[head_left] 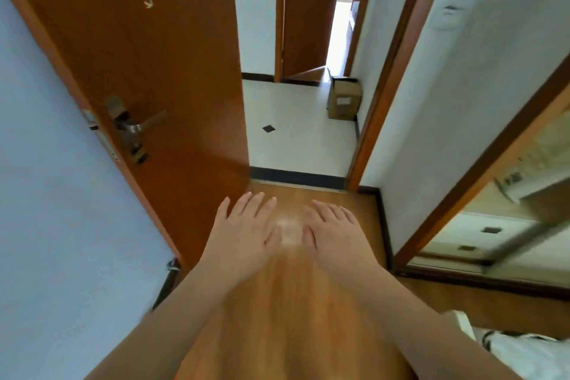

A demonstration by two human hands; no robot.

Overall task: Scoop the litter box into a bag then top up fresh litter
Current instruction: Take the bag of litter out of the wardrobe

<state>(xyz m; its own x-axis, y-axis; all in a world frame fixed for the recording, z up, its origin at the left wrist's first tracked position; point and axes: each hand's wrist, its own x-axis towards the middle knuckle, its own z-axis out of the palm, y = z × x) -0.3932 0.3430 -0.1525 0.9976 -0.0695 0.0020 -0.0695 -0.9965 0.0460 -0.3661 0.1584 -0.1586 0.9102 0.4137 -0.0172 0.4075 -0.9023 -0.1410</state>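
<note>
- Left hand (pixel 246 225) and right hand (pixel 331 230) spread flat, empty, palms down above wooden floor (pixel 277 302), beside open door (pixel 148 56).
- Beyond door, cardboard box (pixel 344 99); its label unreadable.
- Litter box nowhere in view.

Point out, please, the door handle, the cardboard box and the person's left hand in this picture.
door handle (pixel 145 123): head view, on the metal lever of the open wooden door.
cardboard box (pixel 344 99): head view, on its front face with the pale label.
left hand (pixel 246 225): head view, on the back of the hand.
</note>
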